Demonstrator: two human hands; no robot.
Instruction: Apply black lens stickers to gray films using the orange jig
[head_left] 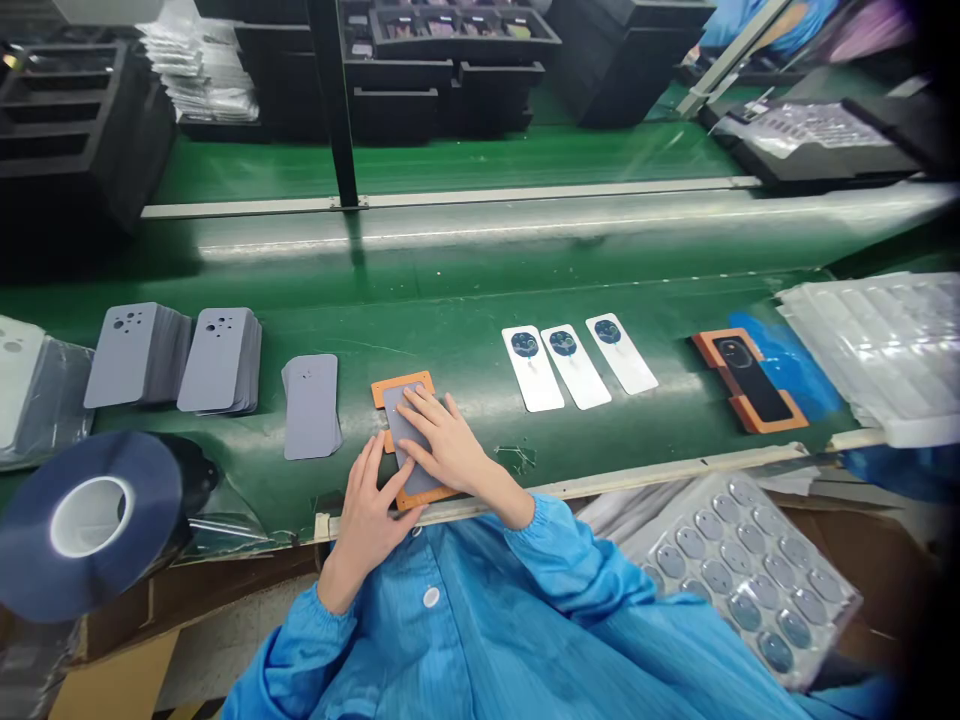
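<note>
A grey phone back panel (405, 400) lies in an orange fixture (401, 383) at the front edge of the green bench. My right hand (442, 440) rests on the panel with its fingers stretched out across it. At the fixture's near left side is my left hand (373, 495), fingers extended, the tips touching the left edge of the panel or fixture. Just left of them sits a small stack of grey panels (312, 405). To the right stand out three white panels (533, 375) with dark round camera areas, laid in a row.
Two taller stacks of grey panels (124, 355) stand on the left, behind a large roll of film (90, 525). Another orange fixture (787, 412) holds a dark panel at right, beside clear plastic trays (885, 340). A black post (337, 110) rises behind; a blister tray (795, 620) sits below the edge.
</note>
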